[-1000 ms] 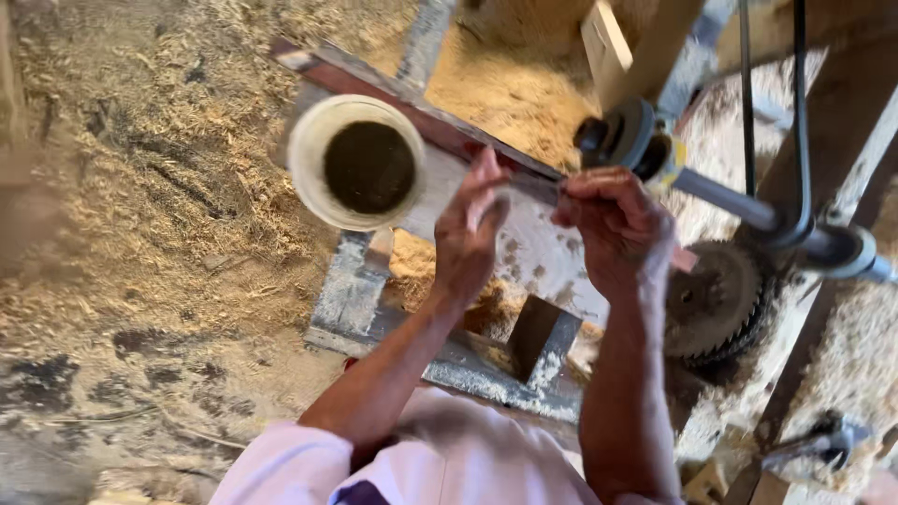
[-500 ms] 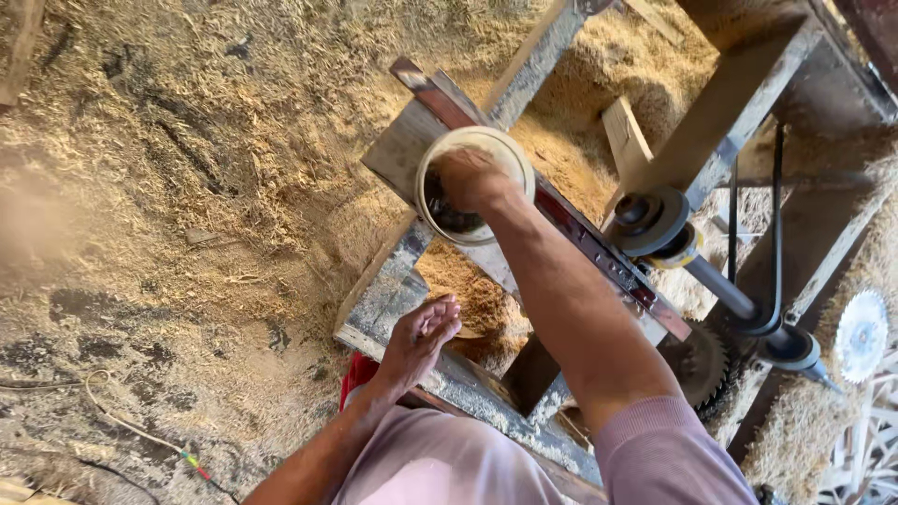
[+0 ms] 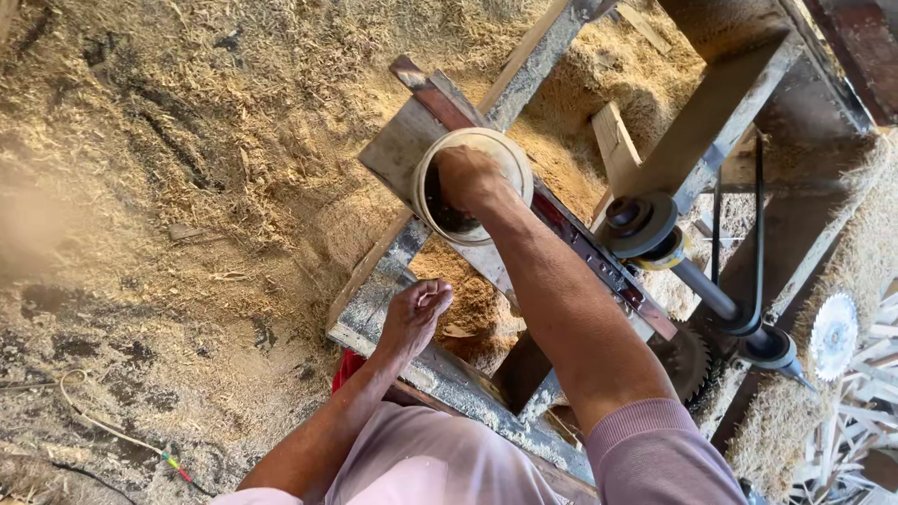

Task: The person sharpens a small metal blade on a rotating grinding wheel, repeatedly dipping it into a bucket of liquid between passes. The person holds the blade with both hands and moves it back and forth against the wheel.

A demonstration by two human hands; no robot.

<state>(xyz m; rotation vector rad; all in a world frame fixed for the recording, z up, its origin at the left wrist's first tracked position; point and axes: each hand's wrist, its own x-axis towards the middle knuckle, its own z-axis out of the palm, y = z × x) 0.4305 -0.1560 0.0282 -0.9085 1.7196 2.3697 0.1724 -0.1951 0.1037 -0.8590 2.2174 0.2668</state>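
A round cream-coloured container (image 3: 428, 187) with a dark inside stands on a worn wooden board of a machine frame (image 3: 393, 271). My right hand (image 3: 468, 178) reaches down into the container's mouth, its fingers hidden inside, so I cannot tell whether it holds anything. My left hand (image 3: 416, 313) hangs above the frame's near rail with its fingers curled loosely, and nothing shows in it. A dark red bar (image 3: 599, 257) runs diagonally beside the container.
Sawdust and wood shavings (image 3: 187, 168) cover the ground to the left. A pulley (image 3: 641, 224), shaft and black belt (image 3: 753, 243) sit at the right, with toothed saw blades (image 3: 832, 332) below. A thin cable (image 3: 112, 435) lies bottom left.
My right hand has gone from the shaft area to the container and now sinks deeper inside it. My left hand dropped away toward the frame's near rail. The camera view shifted left.
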